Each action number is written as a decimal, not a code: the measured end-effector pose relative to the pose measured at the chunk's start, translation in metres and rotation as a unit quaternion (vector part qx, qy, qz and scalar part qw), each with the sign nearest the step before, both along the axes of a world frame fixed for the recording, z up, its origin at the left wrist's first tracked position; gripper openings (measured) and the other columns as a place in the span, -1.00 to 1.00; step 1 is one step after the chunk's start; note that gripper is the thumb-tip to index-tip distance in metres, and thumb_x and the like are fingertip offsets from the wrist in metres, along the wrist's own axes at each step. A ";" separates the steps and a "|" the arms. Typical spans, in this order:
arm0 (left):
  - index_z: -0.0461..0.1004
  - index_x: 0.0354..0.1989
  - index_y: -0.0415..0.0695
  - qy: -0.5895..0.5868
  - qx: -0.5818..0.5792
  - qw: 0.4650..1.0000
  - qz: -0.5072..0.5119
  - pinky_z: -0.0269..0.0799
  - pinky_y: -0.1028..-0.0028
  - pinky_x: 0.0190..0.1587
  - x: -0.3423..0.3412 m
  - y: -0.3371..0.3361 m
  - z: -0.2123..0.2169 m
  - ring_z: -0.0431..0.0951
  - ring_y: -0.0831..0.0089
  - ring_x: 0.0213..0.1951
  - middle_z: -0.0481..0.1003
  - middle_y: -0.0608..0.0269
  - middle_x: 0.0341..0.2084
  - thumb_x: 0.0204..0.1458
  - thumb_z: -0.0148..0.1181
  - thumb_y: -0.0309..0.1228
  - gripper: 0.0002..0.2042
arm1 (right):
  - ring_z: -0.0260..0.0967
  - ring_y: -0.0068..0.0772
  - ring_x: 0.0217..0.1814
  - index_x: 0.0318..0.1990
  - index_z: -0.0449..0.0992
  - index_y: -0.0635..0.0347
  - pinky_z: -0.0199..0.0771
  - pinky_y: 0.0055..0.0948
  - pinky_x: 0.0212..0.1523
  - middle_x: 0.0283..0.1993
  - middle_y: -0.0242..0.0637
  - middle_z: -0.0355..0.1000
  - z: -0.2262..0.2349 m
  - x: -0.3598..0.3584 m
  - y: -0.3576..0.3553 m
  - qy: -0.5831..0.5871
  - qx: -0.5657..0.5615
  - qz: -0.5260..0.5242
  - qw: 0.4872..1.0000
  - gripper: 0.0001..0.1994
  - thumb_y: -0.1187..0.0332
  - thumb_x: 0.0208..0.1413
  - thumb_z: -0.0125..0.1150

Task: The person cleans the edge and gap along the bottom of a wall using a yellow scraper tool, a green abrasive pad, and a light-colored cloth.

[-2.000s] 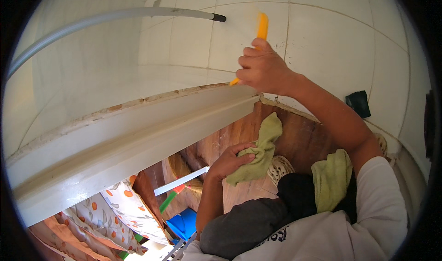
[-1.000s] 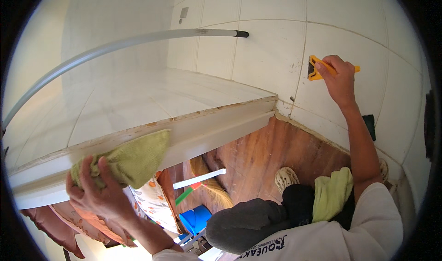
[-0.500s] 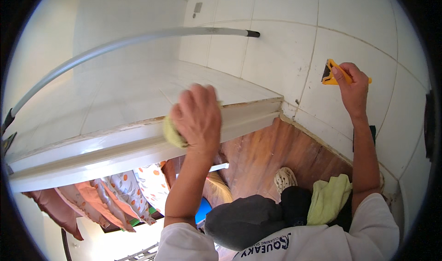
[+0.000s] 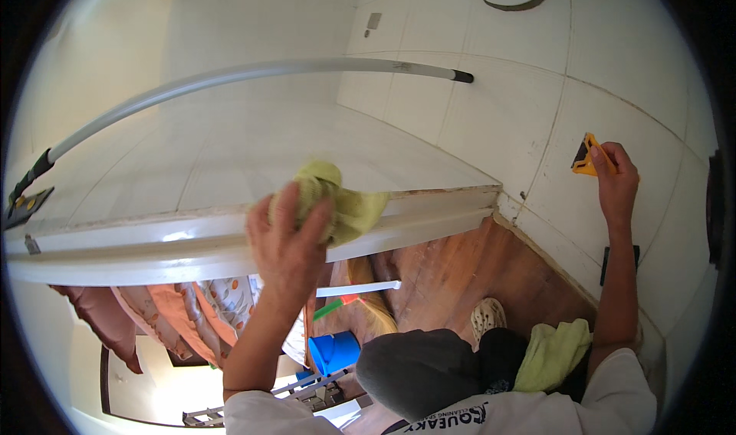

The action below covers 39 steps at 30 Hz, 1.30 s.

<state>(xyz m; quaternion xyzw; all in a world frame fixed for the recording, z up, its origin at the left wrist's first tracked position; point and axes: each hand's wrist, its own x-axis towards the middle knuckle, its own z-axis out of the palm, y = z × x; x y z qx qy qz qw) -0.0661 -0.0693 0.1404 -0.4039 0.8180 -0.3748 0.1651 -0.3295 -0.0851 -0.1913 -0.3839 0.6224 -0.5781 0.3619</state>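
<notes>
My left hand (image 4: 290, 236) is closed round a crumpled yellow-green cloth (image 4: 360, 214), whose loose corner hangs out to the right. The hand is at the white ledge (image 4: 429, 203) with the worn brownish edge; whether the cloth presses on it I cannot tell. Out to the right, my right hand (image 4: 618, 183) grips an orange-yellow scraper (image 4: 589, 156) with a dark blade end, held in front of the white tiles (image 4: 529, 121). Part of the scraper's handle is hidden in my fingers.
A long grey pole (image 4: 268, 68) spans the upper left. Below are the wood floor (image 4: 448, 262), a shoe (image 4: 487, 317), a second yellow-green cloth (image 4: 549, 351) by my leg, a blue bucket (image 4: 334, 352), a broom (image 4: 376, 312) and patterned curtains (image 4: 172, 312).
My left hand has moved leftward along the ledge, and more of its cloth shows. The whole view has shifted, bringing the bucket into fuller sight. My right hand still grips the scraper.
</notes>
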 end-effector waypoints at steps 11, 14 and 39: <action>0.44 -0.39 0.02 0.035 0.231 0.972 -0.029 0.23 0.30 -0.19 -0.002 -0.029 -0.211 0.27 0.23 -0.24 0.26 0.25 -0.24 -0.24 0.04 -0.43 -0.82 | 0.25 -0.61 -0.41 -0.36 0.40 0.27 0.29 -0.60 -0.33 -0.47 -0.37 0.35 0.002 -0.016 0.002 -0.003 0.015 -0.029 0.999 -0.76 0.24 0.06 0.10; 0.45 -0.42 0.00 0.071 0.249 0.966 -0.001 0.24 0.31 -0.20 0.000 -0.024 -0.203 0.28 0.26 -0.29 0.25 0.25 -0.27 -0.25 0.04 -0.44 -0.84 | 0.25 -0.60 -0.40 -0.35 0.40 0.27 0.29 -0.60 -0.32 -0.46 -0.35 0.35 0.012 -0.005 0.003 0.006 0.035 -0.022 0.999 -0.75 0.22 0.08 0.08; 0.48 -0.44 -0.01 0.152 0.301 0.939 -0.071 0.26 0.30 -0.27 0.006 -0.019 -0.196 0.30 0.23 -0.29 0.33 0.29 -0.31 -0.30 0.04 -0.47 -0.81 | 0.19 -0.61 -0.25 0.08 0.15 0.21 0.29 -0.63 -0.21 -0.19 -0.31 0.26 0.032 0.032 0.006 -0.207 -0.083 0.080 0.971 -0.56 0.21 0.10 0.05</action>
